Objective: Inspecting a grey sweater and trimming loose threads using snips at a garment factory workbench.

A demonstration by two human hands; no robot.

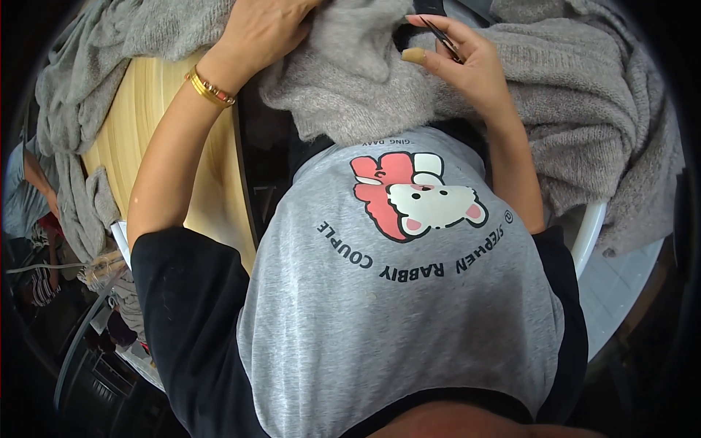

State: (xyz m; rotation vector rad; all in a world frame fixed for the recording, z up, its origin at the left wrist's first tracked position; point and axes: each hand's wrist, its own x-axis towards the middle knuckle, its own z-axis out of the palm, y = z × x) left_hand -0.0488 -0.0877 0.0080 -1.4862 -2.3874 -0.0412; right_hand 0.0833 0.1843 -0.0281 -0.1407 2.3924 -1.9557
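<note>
To the left of the soft grey knitted piece (350,95), which lies bunched between the person's hands and against the grey marled shirt (350,328), a thick grey knitted heap (168,29) sags in loose folds over the pale yellow wood-grain worktop (146,102); its weight, hanging past the edge, could drag it downward. Nearer the knitted piece, the gold-coloured beaded bracelet (210,89) circles the wrist, and its hard beads could snag the fuzzy yarn if it brushes a loop. The left hand (266,33) meets the knitted piece at its upper left, but the fingers run out of view, so whether that grip pinches the fabric cannot be told. The knitted piece itself is fine, hairy and limp, with a wavy lower edge; pulled hard, it could stretch out of shape. At its upper right, the right hand (467,69) has its grip closed around the slim black pointed tool (442,40), while a stiff-looking tan covering (414,55) caps the thumb; the sharp tips could pierce a stitch or prick a finger if they slip. Right of the knitted piece, the ribbed grey knitted pile (577,80) rolls in heavy ridges, and could catch the forearm.
</note>
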